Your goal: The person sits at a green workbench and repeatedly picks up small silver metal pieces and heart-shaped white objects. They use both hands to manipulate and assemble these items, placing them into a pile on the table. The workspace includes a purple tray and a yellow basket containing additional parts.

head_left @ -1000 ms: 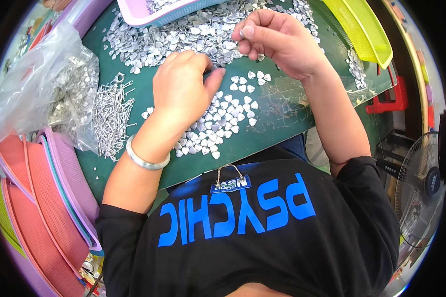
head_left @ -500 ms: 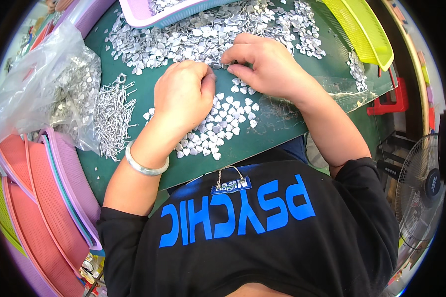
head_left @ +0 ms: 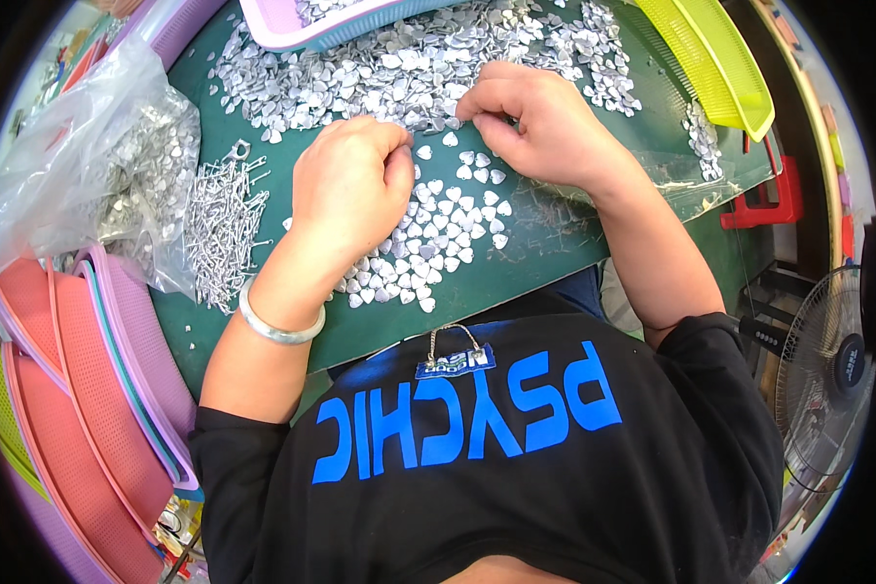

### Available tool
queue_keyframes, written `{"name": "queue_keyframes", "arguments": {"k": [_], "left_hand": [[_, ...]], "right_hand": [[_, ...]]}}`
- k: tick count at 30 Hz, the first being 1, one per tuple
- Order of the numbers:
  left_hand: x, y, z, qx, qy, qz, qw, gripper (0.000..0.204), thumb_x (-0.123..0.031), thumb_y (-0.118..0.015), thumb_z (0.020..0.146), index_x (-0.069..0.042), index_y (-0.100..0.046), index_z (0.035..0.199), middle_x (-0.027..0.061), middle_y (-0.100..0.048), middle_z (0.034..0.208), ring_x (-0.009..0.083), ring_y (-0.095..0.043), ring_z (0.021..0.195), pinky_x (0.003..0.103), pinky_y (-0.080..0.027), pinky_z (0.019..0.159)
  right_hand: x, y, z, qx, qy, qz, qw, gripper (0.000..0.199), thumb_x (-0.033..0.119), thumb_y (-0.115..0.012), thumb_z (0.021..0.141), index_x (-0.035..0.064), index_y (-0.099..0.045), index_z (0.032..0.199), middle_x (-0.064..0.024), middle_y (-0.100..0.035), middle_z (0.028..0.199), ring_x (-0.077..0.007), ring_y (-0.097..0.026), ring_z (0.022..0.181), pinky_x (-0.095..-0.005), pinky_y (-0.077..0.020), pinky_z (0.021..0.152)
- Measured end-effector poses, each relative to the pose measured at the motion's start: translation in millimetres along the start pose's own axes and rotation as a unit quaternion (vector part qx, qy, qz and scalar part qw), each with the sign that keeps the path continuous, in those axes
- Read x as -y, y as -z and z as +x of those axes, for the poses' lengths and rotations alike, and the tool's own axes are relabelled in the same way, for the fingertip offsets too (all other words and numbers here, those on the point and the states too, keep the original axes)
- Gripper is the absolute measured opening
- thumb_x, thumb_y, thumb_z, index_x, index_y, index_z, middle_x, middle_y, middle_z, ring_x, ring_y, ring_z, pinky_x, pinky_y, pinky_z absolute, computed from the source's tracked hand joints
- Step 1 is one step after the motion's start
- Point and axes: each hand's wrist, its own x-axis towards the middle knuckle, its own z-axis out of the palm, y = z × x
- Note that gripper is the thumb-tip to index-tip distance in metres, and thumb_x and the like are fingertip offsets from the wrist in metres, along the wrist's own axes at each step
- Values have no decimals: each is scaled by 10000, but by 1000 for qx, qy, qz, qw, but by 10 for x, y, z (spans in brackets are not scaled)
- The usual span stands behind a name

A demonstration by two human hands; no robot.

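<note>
A large heap of small silver heart-shaped pieces (head_left: 389,83) spreads over the far part of the green table. My left hand (head_left: 352,185), a pale bangle (head_left: 280,329) on its wrist, is curled at the heap's near edge with thumb against the fingers; what they hold, if anything, is hidden. My right hand (head_left: 540,122) bends down at the same edge, its thumb and forefinger drawn together by some hearts; anything pinched there is too small to name. Nearer me lies a looser group of hearts (head_left: 438,234), most of them flat and apart.
At the left lie a pile of small metal pins (head_left: 226,229) and a clear plastic bag (head_left: 146,175) of silver pieces. Stacked coloured baskets (head_left: 97,409) stand beside the table. A lilac and blue tray (head_left: 360,24) and a green basket (head_left: 720,68) sit at the back; a fan (head_left: 827,375) stands right.
My left hand has shifted slightly left and my right hand slightly right, widening the gap between them. Some loose hearts now show in that gap, just in front of the heap.
</note>
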Motion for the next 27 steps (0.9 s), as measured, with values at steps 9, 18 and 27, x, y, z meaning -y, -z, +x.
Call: {"name": "queue_keyframes", "arguments": {"k": [9,18,27], "left_hand": [[7,-1,-12,7,-5,-17,1000,133,-105,-587,767,-76,-705,821,88,-667,817,291,-625,821,394,-504,723],[12,-17,-25,12,-10,-28,999,132,-96,-603,750,-82,-710,824,82,-662,810,287,-619,806,391,-504,716],[-20,-34,47,-31,-61,-53,996,103,-42,-663,736,-75,-693,829,67,-573,692,246,-570,684,349,-466,629]], "right_hand": [[5,-35,-25,38,18,-18,999,156,97,-567,761,99,-696,849,-57,-631,827,-288,-633,792,-402,-514,670],[13,-21,-43,69,49,-6,996,159,51,-586,743,73,-686,865,-77,-614,797,-290,-613,729,-381,-493,633],[27,-109,0,10,27,-37,999,170,147,-597,800,131,-670,953,-65,-647,827,-300,-636,810,-411,-509,688]]}}
